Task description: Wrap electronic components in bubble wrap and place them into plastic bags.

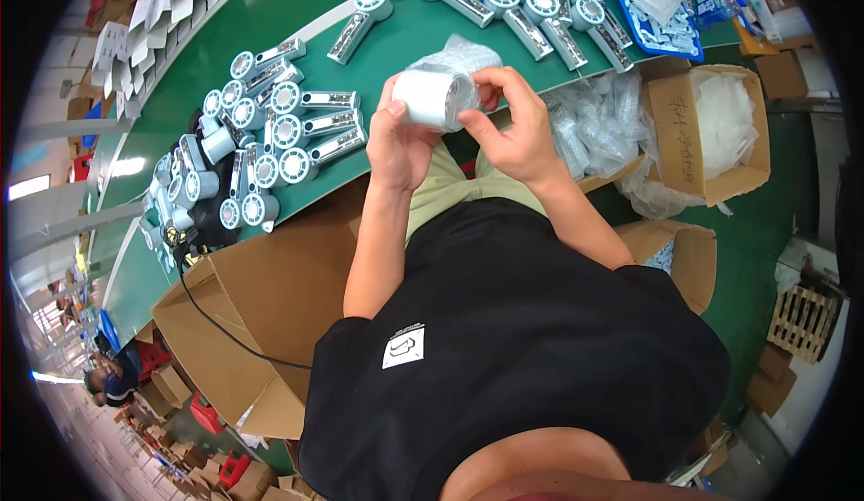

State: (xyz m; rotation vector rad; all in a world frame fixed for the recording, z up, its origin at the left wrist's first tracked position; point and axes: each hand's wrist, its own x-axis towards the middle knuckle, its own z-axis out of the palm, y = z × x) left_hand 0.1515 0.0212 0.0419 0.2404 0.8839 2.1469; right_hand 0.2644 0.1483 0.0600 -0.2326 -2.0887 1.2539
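Observation:
A pale, round-headed cylinder [421,98], which looks like the head of a handheld fan, is held up over the table's near edge. Clear bubble wrap [468,54] covers its far side and its right end. My left hand [400,145] grips the cylinder from the left, thumb on top and fingers underneath. At the right end, the thumb and curled fingers of my right hand [517,127] pinch the bubble wrap. The wrap hides the rest of the held piece.
Several light-blue handheld fans [292,165] with exposed handle insides lie across the green table [396,37]. A blue tray [661,51] holds small parts. Right of me are bubble-wrap bags [594,127] and an open carton [679,132]; another carton [261,294] stands left, crossed by a black cable [220,325].

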